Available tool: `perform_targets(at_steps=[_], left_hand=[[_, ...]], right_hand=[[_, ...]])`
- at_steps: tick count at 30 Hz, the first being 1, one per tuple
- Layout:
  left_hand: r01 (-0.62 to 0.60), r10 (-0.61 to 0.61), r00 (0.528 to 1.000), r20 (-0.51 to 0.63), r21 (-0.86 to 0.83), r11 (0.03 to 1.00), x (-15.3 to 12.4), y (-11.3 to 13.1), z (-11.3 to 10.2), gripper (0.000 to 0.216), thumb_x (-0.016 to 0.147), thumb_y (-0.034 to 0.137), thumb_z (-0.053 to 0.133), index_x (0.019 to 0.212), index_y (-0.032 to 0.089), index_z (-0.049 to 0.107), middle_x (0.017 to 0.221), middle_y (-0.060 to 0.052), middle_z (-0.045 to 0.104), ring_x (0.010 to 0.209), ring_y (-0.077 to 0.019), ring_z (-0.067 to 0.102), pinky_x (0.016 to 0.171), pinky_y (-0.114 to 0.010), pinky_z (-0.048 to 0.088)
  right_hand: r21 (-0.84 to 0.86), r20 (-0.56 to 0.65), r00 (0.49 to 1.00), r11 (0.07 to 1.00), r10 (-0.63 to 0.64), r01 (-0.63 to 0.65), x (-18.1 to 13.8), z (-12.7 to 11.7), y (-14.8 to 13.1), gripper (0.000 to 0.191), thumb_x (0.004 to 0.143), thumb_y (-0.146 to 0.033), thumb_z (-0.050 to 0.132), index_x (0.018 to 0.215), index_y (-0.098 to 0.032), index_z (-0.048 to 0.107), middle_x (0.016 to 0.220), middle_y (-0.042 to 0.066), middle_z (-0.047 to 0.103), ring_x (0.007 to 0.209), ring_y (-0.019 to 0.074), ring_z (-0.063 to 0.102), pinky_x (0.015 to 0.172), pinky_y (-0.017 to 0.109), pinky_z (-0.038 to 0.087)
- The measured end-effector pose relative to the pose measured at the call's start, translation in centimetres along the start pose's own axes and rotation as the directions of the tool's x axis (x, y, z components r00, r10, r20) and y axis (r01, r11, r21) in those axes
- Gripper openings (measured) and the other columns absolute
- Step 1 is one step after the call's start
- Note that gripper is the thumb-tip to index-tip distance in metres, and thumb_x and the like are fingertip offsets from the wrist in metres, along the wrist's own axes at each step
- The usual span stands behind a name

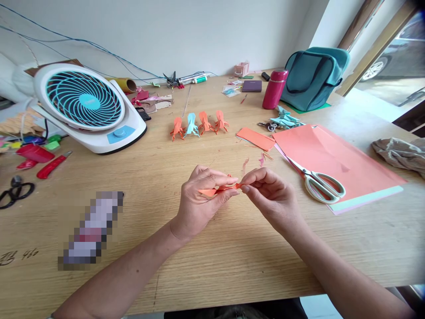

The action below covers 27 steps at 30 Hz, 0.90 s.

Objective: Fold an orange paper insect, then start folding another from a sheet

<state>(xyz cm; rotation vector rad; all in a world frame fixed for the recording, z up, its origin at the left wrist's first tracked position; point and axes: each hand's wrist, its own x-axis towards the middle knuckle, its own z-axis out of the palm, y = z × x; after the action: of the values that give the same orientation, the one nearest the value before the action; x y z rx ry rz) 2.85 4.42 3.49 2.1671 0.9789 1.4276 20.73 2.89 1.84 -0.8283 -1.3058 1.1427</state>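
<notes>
A small piece of folded orange paper (208,192) is held between both hands above the near middle of the table. My left hand (199,199) closes round its body, thumb below and fingers above, hiding much of it. The thumb and forefinger of my right hand (270,195) pinch its narrow right end. Beyond the hands, a row of folded paper figures stands on the wood: orange figures (205,122) and a light blue one (191,125). A stack of orange paper strips (255,139) lies to the right, near thin paper scraps (245,165).
White-handled scissors (323,186) rest on large coral sheets (345,159) at right. Behind are a pink flask (275,90), a teal bag (312,79) and blue folded paper (286,118). On the left stand a white fan (129,126), a red cutter (51,167) and black scissors (25,190).
</notes>
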Motion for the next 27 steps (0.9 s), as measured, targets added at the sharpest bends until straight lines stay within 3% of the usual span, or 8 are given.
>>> perform_targets(at_steps=[9,18,27], left_hand=[[-0.027,0.028,1.0,-0.007,0.041,0.999,-0.06,0.14,0.14,0.008,0.081,0.021,0.08,0.087,0.024,0.076,0.079,-0.002,0.071,0.08,-0.0167,0.06,0.072,-0.031,0.047],[-0.098,0.094,0.995,0.034,0.122,0.988,-0.08,0.56,-0.05,0.006,0.084,0.017,0.076,0.088,0.022,0.075,0.085,-0.002,0.075,0.082,-0.017,0.061,0.077,-0.033,0.048],[-0.128,0.126,0.992,0.022,0.153,0.98,-0.23,0.18,0.1,0.009,0.083,0.013,0.075,0.087,0.021,0.073,0.079,-0.001,0.074,0.076,-0.0159,0.061,0.075,-0.033,0.049]], right_hand=[[0.006,0.043,0.999,1.0,-0.021,0.021,-0.1,-0.05,0.05,0.009,0.09,-0.026,0.071,0.095,-0.024,0.064,0.091,0.001,0.066,0.081,0.0134,0.061,0.078,0.028,0.053],[0.12,0.024,0.999,0.991,0.049,-0.052,0.27,-0.01,-0.26,0.016,0.085,-0.033,0.077,0.093,-0.023,0.067,0.077,-0.001,0.065,0.072,0.0109,0.061,0.067,0.023,0.053],[0.084,0.046,0.998,0.996,0.04,-0.043,0.19,0.03,-0.01,0.009,0.087,-0.028,0.075,0.086,-0.022,0.068,0.077,0.0,0.067,0.071,0.0112,0.061,0.067,0.024,0.052]])
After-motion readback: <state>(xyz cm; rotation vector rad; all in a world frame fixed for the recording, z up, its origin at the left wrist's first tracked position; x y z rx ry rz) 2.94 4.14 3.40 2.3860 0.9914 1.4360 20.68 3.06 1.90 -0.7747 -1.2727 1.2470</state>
